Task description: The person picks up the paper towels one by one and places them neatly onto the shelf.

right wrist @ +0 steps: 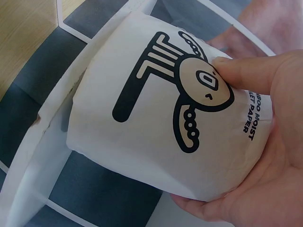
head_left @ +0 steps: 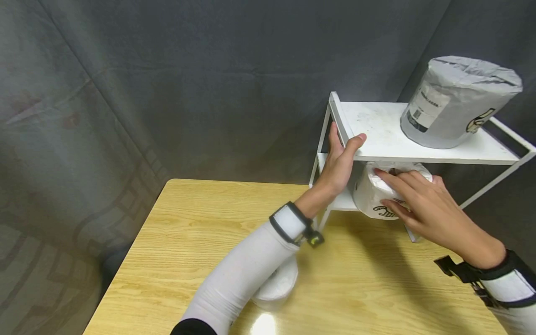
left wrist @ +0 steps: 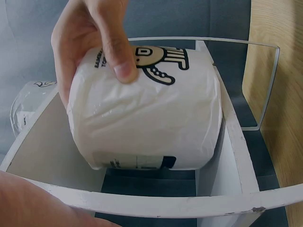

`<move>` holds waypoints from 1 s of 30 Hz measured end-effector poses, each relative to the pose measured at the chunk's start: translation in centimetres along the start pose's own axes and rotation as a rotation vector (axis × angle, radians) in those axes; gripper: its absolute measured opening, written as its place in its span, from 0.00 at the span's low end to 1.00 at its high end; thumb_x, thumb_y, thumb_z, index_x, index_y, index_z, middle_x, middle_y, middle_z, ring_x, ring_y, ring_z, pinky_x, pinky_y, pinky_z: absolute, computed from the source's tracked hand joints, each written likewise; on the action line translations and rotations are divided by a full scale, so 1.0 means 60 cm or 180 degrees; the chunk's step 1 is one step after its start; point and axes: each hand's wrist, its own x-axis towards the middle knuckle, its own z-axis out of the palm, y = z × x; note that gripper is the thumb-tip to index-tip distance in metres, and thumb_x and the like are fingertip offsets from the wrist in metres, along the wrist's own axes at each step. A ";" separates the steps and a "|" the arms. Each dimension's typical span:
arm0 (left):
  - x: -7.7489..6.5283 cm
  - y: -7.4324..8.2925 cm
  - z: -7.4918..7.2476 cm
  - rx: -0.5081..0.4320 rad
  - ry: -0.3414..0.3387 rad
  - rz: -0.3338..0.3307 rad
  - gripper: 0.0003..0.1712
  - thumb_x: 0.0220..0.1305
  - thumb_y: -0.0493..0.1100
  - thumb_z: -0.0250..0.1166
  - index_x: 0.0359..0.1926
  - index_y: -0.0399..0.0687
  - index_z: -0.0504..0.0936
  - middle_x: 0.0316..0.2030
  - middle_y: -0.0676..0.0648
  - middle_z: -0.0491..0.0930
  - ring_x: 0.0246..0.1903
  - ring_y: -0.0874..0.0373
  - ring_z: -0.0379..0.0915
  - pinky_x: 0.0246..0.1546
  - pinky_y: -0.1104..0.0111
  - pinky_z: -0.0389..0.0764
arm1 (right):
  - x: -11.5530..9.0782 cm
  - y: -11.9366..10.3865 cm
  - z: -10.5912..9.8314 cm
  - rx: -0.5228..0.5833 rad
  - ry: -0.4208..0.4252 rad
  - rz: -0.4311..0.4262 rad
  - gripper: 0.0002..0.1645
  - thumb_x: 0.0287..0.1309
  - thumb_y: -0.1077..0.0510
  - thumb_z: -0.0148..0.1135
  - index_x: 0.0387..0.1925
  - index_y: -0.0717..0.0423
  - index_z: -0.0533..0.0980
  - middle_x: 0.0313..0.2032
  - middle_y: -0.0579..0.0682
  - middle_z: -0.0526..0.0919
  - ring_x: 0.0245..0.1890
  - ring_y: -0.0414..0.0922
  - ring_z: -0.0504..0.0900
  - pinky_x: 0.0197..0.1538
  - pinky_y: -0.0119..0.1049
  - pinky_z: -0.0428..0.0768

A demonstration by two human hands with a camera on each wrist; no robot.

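My right hand point(head_left: 427, 209) grips a white-wrapped toilet paper roll point(head_left: 368, 195) at the front of the white rack's lower level. In the right wrist view, the roll point(right wrist: 99, 94) shows a printed cartoon animal, with the thumb pressing near it and the fingers underneath. Seen from the left wrist, the roll point(left wrist: 147, 113) lies between the rack's two levels; whether it rests on the lower board, I cannot tell. My left hand point(head_left: 337, 165) holds the left side of the rack point(head_left: 372, 125), its thumb over the upper board and its fingers along the outside.
Another wrapped roll point(head_left: 460, 102) stands on the upper board, towards the right. On the wooden table point(head_left: 201, 232), a third roll point(head_left: 276, 288) is partly hidden beneath my left forearm. A grey curtain point(head_left: 209, 93) hangs behind the table.
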 end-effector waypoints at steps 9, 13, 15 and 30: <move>0.000 -0.001 0.001 -0.0038 -0.0022 0.0008 0.57 0.67 0.67 0.51 0.87 0.56 0.35 0.86 0.50 0.39 0.82 0.56 0.41 0.81 0.58 0.48 | 0.012 0.010 0.016 0.0059 -0.0110 0.0019 0.46 0.77 0.26 0.33 0.71 0.54 0.75 0.47 0.62 0.85 0.45 0.60 0.82 0.31 0.50 0.65; 0.001 -0.001 0.001 -0.0020 -0.0030 0.0012 0.57 0.67 0.67 0.51 0.87 0.57 0.35 0.85 0.50 0.40 0.82 0.56 0.42 0.80 0.59 0.49 | 0.016 0.012 0.020 0.0093 -0.0094 0.0023 0.44 0.78 0.27 0.36 0.71 0.54 0.74 0.50 0.63 0.85 0.49 0.62 0.82 0.32 0.51 0.66; 0.001 -0.001 0.001 -0.0007 -0.0030 0.0008 0.57 0.67 0.68 0.51 0.87 0.57 0.35 0.86 0.49 0.40 0.82 0.55 0.43 0.80 0.58 0.49 | 0.019 0.013 0.021 0.0092 -0.0112 0.0020 0.39 0.79 0.32 0.46 0.72 0.54 0.74 0.51 0.63 0.85 0.51 0.63 0.82 0.33 0.54 0.69; 0.001 -0.001 -0.002 -0.0024 -0.0043 0.0002 0.57 0.68 0.68 0.51 0.87 0.58 0.34 0.86 0.50 0.39 0.82 0.57 0.41 0.81 0.58 0.48 | 0.044 0.022 0.039 0.0142 -0.0175 0.0234 0.41 0.50 0.62 0.80 0.66 0.61 0.75 0.45 0.67 0.85 0.41 0.64 0.84 0.40 0.66 0.76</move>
